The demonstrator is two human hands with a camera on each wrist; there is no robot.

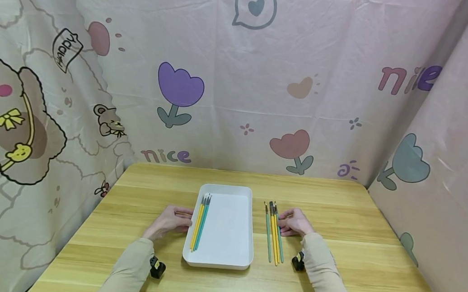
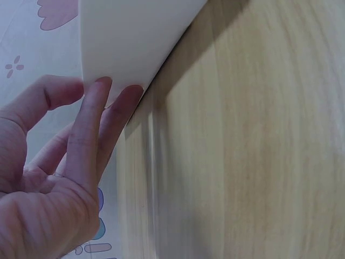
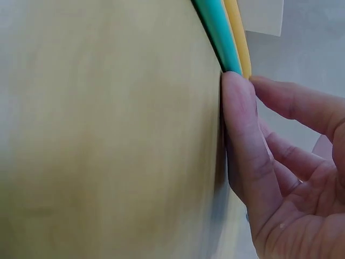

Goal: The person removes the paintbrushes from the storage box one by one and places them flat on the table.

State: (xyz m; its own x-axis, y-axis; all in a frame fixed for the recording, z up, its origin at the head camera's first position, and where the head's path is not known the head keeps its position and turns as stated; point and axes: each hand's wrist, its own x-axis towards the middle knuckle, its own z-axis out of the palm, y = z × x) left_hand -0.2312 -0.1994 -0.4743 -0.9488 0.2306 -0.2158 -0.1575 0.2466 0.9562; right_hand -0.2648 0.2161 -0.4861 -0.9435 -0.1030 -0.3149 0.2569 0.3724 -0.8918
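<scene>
A white tray (image 1: 228, 229) lies on the table, with several yellow and teal paintbrushes (image 1: 200, 225) side by side along its left inside. My left hand (image 1: 169, 220) is at the tray's left side; in the left wrist view, its fingertips (image 2: 102, 86) touch the outer wall. To the right of the tray lies a row of teal and yellow paintbrushes (image 1: 273, 234), bristles toward the back. My right hand (image 1: 294, 222) is at the right edge of this row. Its fingertips (image 3: 237, 86) touch the teal handle (image 3: 218, 32), beside a yellow handle (image 3: 237, 32). Part of the handles is hidden behind the fingers.
The wooden table (image 1: 335, 207) meets a patterned cloth (image 1: 238, 87) at the back and on both sides. A black wrist camera (image 1: 157, 267) sits below the left wrist, another wrist camera (image 1: 298, 261) below the right.
</scene>
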